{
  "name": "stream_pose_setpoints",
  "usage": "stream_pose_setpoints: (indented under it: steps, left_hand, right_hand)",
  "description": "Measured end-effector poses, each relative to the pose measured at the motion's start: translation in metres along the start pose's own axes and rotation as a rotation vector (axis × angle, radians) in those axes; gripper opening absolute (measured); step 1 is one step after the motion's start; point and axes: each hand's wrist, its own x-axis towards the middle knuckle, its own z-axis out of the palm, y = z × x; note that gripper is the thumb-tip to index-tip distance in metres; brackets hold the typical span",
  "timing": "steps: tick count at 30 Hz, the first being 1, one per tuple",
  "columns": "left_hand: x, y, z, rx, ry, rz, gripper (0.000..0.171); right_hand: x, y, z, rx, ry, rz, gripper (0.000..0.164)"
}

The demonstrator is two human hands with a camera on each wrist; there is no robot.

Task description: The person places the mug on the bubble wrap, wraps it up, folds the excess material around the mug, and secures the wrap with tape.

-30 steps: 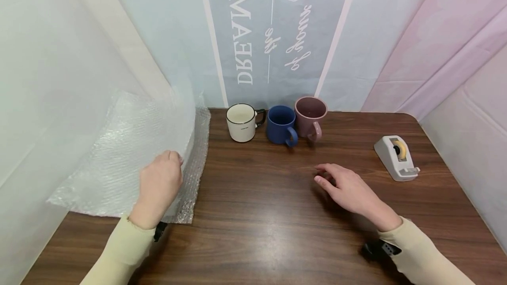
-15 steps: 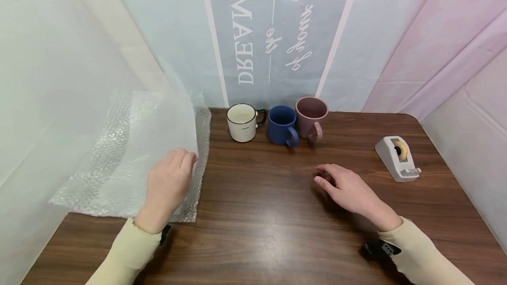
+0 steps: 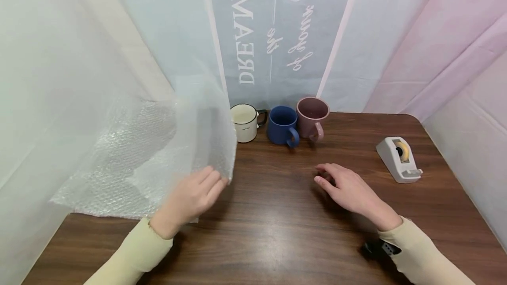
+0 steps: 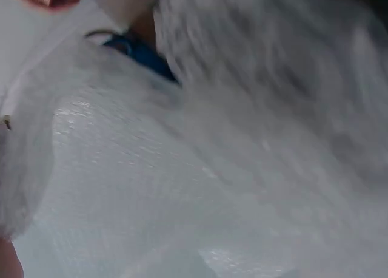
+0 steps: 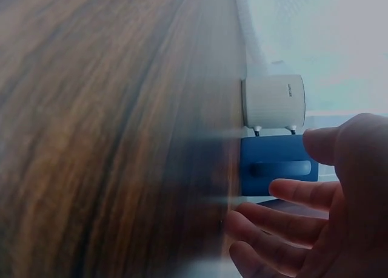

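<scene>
My left hand (image 3: 194, 197) pinches the edge of a clear bubble wrap sheet (image 3: 210, 131), lifted off the layers below and overlapping the white mug in the head view. More bubble wrap (image 3: 119, 170) lies at the left of the table. In the left wrist view the blurred bubble wrap (image 4: 133, 181) fills most of the picture. My right hand (image 3: 352, 190) is held over the table with relaxed fingers and nothing in them. Nearest ahead of it stand a blue mug (image 3: 282, 124) and a mauve mug (image 3: 312, 118); the white mug (image 3: 246, 129) with black rim is left of them.
A white tape dispenser (image 3: 398, 159) with yellow tape stands at the right of the brown wooden table (image 3: 269, 232). A printed cloth backdrop (image 3: 293, 34) rises right behind the mugs, and pale cloth walls (image 3: 475, 91) border both sides.
My left hand has moved right, pulling the top bubble wrap sheet away from the pile toward the white mug. The right hand has stayed in place.
</scene>
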Motion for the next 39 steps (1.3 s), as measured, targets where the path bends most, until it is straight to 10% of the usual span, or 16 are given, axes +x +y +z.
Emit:
stream_pose_setpoints:
  steps: [12,25,32,39]
  left_hand:
    - [0.013,0.034,0.015,-0.148,-0.05,0.36,0.025]
    - [0.017,0.059,0.025,-0.288,-0.219,0.612,0.027]
    - [0.015,0.062,0.027,-0.272,-0.254,0.722,0.034]
    - [0.016,0.055,0.019,-0.219,-0.328,0.727,0.031]
  right_hand:
    - [0.002,0.001,-0.005,0.035,0.016,0.002,0.045]
    - [0.005,0.002,-0.022,0.087,0.366,-0.128,0.103]
    - [0.001,0.01,-0.033,0.112,0.545,-0.427,0.036]
    - [-0.006,0.026,-0.043,-0.007,0.528,-0.634,0.044]
